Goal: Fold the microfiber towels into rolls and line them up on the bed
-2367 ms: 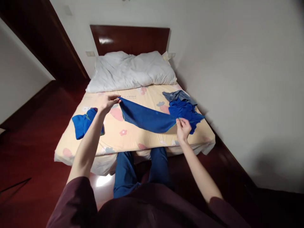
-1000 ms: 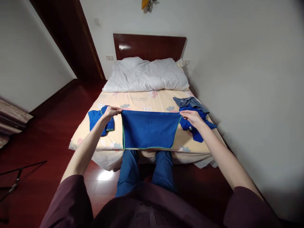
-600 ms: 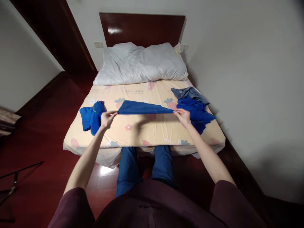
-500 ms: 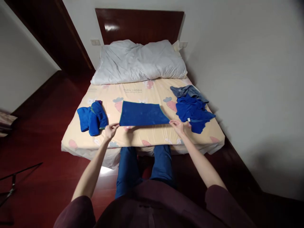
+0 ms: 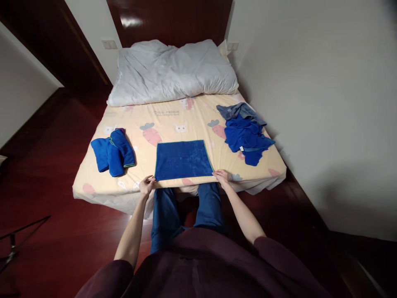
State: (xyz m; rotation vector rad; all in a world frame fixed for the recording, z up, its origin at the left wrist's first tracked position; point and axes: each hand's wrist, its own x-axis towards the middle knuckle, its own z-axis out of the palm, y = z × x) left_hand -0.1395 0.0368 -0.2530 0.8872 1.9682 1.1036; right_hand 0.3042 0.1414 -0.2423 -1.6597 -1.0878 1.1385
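A dark blue towel [image 5: 183, 160] with a green-stitched edge lies spread flat on the bed, its near side close to the bed's front edge. My left hand [image 5: 147, 185] pinches its near left corner, fingers closed. At the near right corner, my right hand [image 5: 221, 176] is closed on the cloth as well. To the left sit rolled or folded blue towels [image 5: 115, 154] with a bit of green edging. A crumpled heap of blue cloths [image 5: 246, 136] is on the right, a white tag showing on it, with a grey-blue cloth [image 5: 240, 111] at its far end.
The bed [image 5: 124, 114] has a cream sheet printed with carrots and rabbits. A pale quilt [image 5: 173, 74] is bundled against the dark headboard [image 5: 173, 20]. A wall stands at the right; a black metal stand [image 5: 18, 236] is on the floor at left.
Both hands have come nearer to me, drawing the towel toward the bed's front edge. Its near side has gone from raised to lying down on the sheet. My view has tilted slightly.
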